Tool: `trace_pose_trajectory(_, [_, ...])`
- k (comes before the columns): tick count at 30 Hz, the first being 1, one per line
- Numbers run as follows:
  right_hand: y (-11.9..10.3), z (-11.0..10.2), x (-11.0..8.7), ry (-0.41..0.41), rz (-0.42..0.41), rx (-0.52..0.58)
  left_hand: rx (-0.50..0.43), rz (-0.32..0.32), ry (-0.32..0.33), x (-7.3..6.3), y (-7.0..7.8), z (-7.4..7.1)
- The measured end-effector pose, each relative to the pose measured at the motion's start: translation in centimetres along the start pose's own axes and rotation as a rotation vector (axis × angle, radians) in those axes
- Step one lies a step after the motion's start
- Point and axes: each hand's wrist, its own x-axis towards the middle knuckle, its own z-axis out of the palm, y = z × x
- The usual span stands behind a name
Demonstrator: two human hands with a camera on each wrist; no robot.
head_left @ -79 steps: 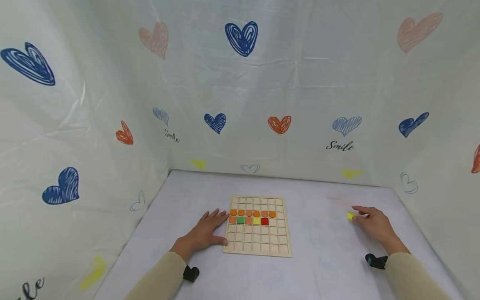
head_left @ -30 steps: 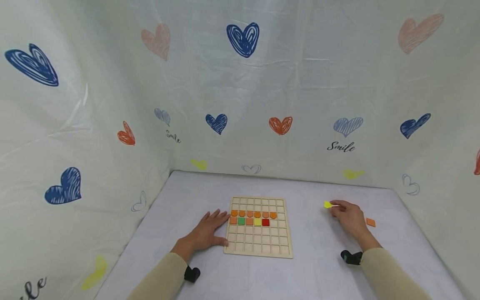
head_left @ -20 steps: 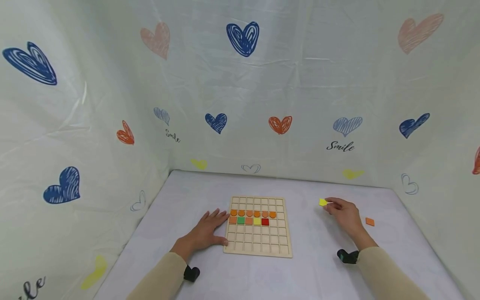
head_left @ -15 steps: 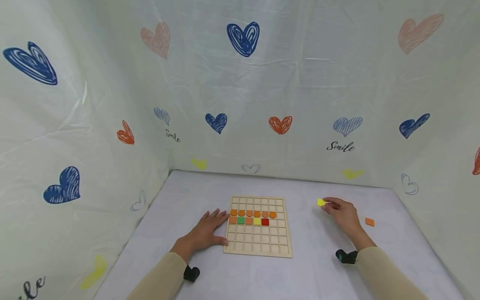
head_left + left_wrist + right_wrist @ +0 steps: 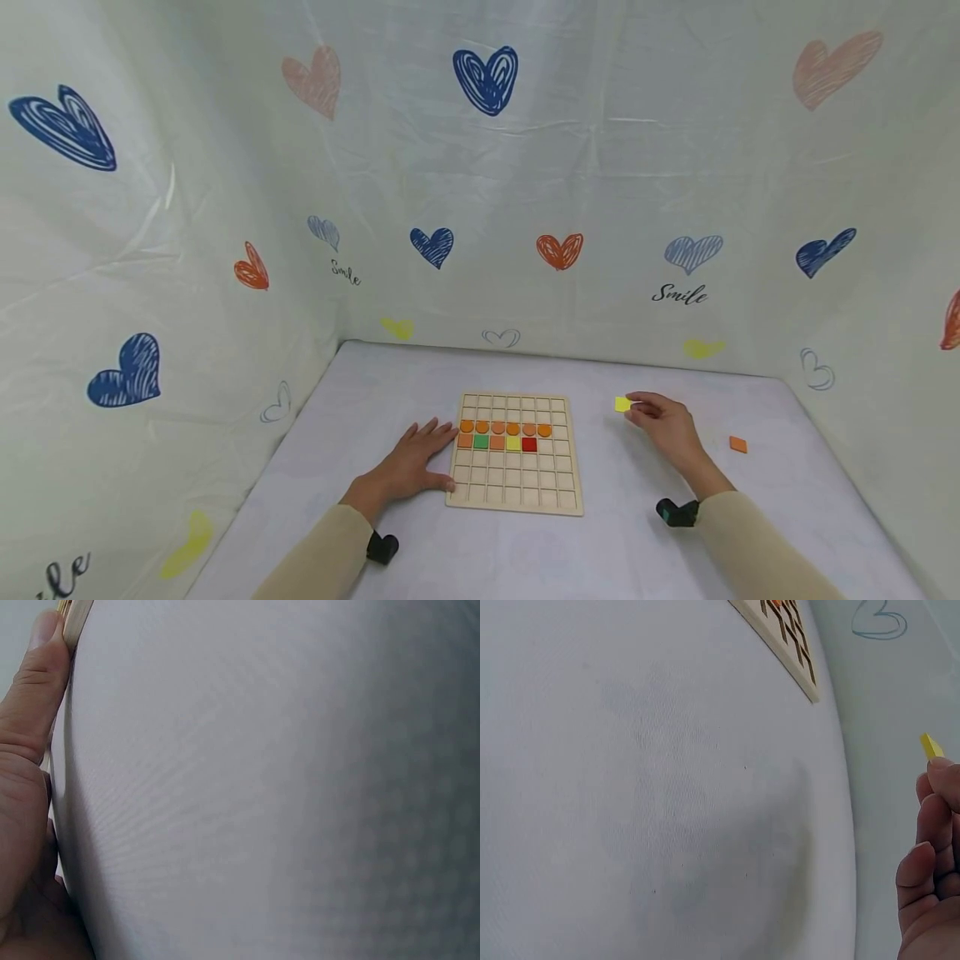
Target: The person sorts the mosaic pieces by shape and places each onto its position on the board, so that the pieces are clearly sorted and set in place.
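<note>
A light wooden grid board (image 5: pixel 517 496) lies on the table in the head view. One row of it holds several orange round pieces (image 5: pixel 498 427); the row below has square tiles in orange, green (image 5: pixel 481 442), yellow (image 5: pixel 513 443) and red (image 5: pixel 529 444). My left hand (image 5: pixel 408 461) rests at the board's left edge, fingers spread, with its thumb (image 5: pixel 37 682) at the frame. To the right of the board, my right hand (image 5: pixel 663 423) pinches a yellow square tile (image 5: pixel 622 404) between thumb and fingertips, raised over the table, as the right wrist view also shows.
A loose orange square tile (image 5: pixel 738 444) lies on the white table (image 5: pixel 637 550) to the right of my right hand. Behind the table hangs a pale curtain (image 5: pixel 622 167) printed with hearts. Black wrist cameras (image 5: pixel 677 512) sit at both wrists.
My right hand has moved left toward the board with the yellow tile, away from the table's right side. The loose orange tile has come into view behind it. My left hand has stayed put.
</note>
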Motion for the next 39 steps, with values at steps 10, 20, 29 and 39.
trace_pose_trajectory(10, [-1.0, 1.8, -0.2, 0.013, -0.028, 0.005, 0.001, 0.002, -0.001, -0.1, 0.1, -0.2])
trace_pose_trajectory(20, [-2.0, 3.6, -0.6, 0.0, -0.022, 0.032, 0.002, -0.003, -0.006, -0.2, 0.2, -0.3])
trace_pose_trajectory(29, [-2.8, 5.5, -0.8, -0.032, -0.034, 0.045, -0.008, -0.003, -0.002, -0.2, 0.1, -0.3])
trace_pose_trajectory(39, [-3.3, 7.7, -1.4, -0.084, -0.022, 0.044, -0.005, 0.002, 0.002, -0.2, 0.1, -0.2])
